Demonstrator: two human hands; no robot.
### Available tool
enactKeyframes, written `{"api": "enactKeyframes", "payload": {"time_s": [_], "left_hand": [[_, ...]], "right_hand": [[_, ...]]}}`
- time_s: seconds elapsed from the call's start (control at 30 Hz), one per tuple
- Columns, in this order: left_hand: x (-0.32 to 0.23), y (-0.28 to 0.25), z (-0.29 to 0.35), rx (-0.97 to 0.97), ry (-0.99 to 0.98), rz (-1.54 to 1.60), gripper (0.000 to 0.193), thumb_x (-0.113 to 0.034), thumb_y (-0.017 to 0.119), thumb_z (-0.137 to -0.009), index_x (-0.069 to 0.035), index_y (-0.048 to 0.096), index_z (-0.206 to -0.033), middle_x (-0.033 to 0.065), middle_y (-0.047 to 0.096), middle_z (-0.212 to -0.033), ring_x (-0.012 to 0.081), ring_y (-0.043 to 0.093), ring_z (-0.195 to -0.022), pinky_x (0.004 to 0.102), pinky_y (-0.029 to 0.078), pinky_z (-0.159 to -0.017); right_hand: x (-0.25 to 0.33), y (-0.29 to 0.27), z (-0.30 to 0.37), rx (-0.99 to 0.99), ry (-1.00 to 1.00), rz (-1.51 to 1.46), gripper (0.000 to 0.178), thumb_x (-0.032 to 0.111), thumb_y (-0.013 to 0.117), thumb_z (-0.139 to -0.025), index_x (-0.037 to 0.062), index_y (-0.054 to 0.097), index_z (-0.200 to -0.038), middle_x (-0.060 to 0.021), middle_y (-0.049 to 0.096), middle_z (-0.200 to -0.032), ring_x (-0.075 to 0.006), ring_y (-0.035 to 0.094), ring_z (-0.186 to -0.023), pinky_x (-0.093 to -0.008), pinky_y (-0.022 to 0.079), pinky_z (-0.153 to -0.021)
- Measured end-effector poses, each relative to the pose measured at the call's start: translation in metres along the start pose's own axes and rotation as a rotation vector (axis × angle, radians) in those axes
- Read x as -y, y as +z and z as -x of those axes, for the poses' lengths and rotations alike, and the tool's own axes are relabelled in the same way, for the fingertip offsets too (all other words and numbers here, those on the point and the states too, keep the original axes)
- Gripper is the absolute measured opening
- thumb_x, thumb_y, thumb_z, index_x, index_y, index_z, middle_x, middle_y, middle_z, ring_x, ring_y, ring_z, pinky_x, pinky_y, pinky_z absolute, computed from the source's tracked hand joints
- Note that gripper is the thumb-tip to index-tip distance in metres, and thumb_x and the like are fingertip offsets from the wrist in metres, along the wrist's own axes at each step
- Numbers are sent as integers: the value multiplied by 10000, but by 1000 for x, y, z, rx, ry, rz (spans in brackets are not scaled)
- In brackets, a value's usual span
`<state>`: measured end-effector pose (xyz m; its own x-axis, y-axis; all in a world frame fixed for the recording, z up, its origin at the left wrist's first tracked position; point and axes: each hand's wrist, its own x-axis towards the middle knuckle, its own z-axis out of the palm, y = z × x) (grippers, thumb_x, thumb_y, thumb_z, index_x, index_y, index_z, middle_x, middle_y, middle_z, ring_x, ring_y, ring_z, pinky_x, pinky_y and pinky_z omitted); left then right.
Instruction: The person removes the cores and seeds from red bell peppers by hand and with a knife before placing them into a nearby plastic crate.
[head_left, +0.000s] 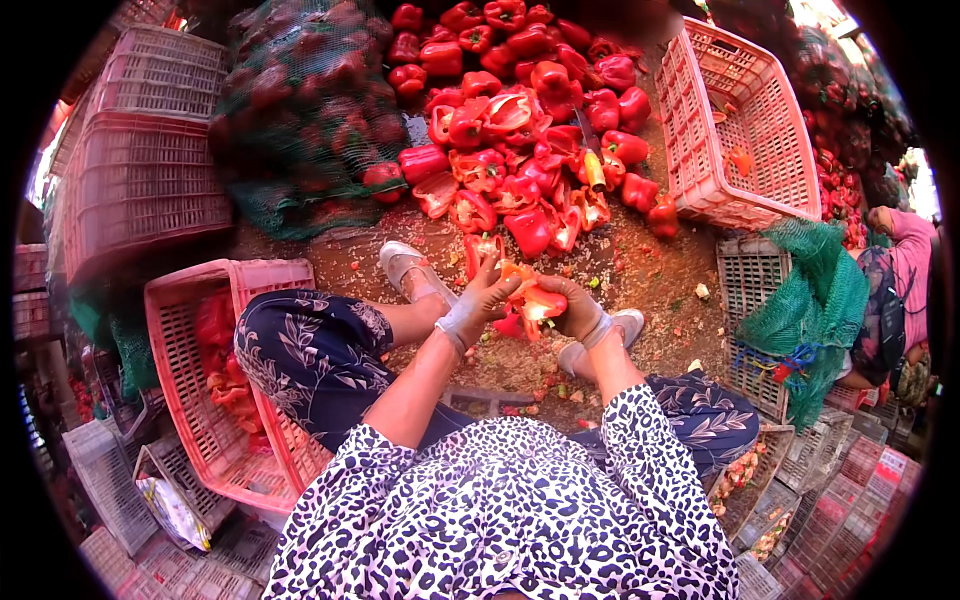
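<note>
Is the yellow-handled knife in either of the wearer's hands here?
No, the yellow-handled knife lies among the red peppers beyond, while the left hand and right hand hold a cut-open red pepper.

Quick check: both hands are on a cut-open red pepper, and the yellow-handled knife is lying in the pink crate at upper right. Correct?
Not quite: the yellow-handled knife lies on the heap of red peppers, not in the pink crate, as the head view shows. Both hands are indeed on a cut-open red pepper.
</note>
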<state>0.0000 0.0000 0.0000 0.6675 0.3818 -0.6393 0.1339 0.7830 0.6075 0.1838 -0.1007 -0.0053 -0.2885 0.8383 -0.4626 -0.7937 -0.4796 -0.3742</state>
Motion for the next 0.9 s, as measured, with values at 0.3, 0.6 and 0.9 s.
{"api": "enactKeyframes", "payload": {"time_s": [0.3,0.6,0.9], "left_hand": [[-3,16,18,-95,251,133,329,-124,664,-918,9,561,-1201,88,667,-1020,164,658,-893,276,554,-770],[42,-18,-20,-544,322,58,217,-173,594,-965,-27,590,-1126,68,643,-937,174,614,-758,311,516,-647],[21,34,29,-152,418,88,346,-220,628,-948,-37,581,-1238,70,647,-1086,149,612,-959,268,506,-821]], "right_hand": [[-30,39,-21,-107,6,-176,388,415,492,-975,112,597,-1192,-58,699,-996,-187,681,-824,-333,567,-709],[-52,90,0,-945,-280,1152,552,432,690,-848,24,541,-1190,-164,643,-1088,-324,639,-955,-413,510,-860],[-76,91,-5,-1006,-516,819,686,161,740,-748,23,430,-1345,-241,574,-1214,-379,558,-1154,-413,449,-987]]}}
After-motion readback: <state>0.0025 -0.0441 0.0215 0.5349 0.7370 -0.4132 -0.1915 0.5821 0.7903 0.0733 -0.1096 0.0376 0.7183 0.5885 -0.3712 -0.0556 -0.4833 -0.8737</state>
